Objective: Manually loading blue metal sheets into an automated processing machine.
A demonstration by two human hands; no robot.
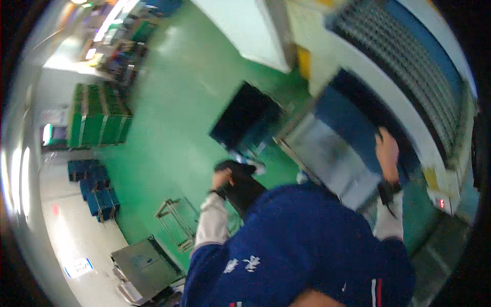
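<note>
My right hand (387, 151) is over a blue tray-like surface (343, 115) on a metal-topped table (332, 151). Its fingers are curled in, and a small dark spot shows at the fingertips; blur hides what it is. A black band with a loose strap (387, 193) circles that wrist. On the left side, my left hand (222, 179) hangs beside my dark trouser leg (240, 187), apart from the table. Motion smears its fingers. A dark blue crate (245, 117) stands on the floor ahead of my legs.
At the upper right runs a long machine with a ribbed grey bed (404, 66). A metal frame (174, 222) and a grey cabinet (146, 268) stand at the lower left. Stacked blue crates (92, 187) and a green stack (97, 115) line the left wall.
</note>
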